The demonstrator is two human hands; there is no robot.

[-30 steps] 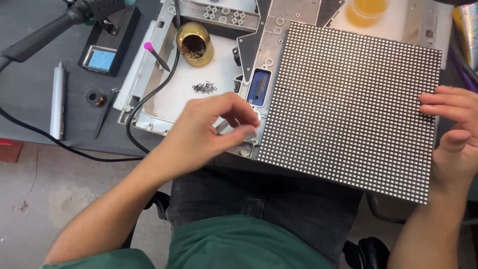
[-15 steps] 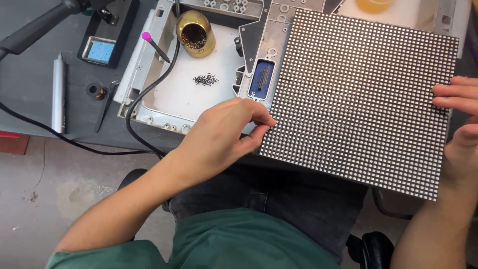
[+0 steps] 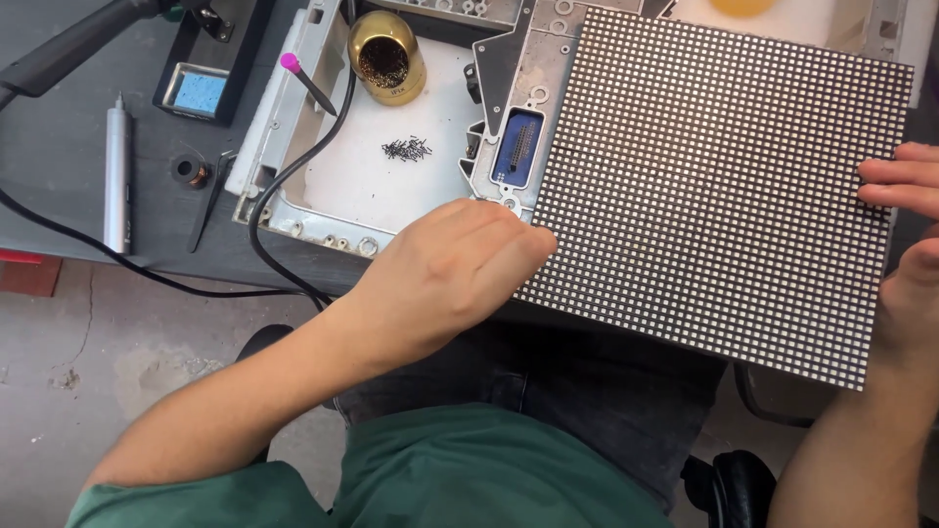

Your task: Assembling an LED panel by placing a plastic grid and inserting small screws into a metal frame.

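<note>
Both hands grip the dotted panel (image 3: 719,186): left hand (image 3: 445,279) pinching its near-left corner, right hand (image 3: 905,244) clasping its right edge.

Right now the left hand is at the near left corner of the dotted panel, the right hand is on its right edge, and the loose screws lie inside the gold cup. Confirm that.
Not quite. The head view shows the loose screws in a small pile on the white tray, below the gold cup, not inside it. The rest stands: left hand at the panel's near left corner, right hand on its right edge.
</note>
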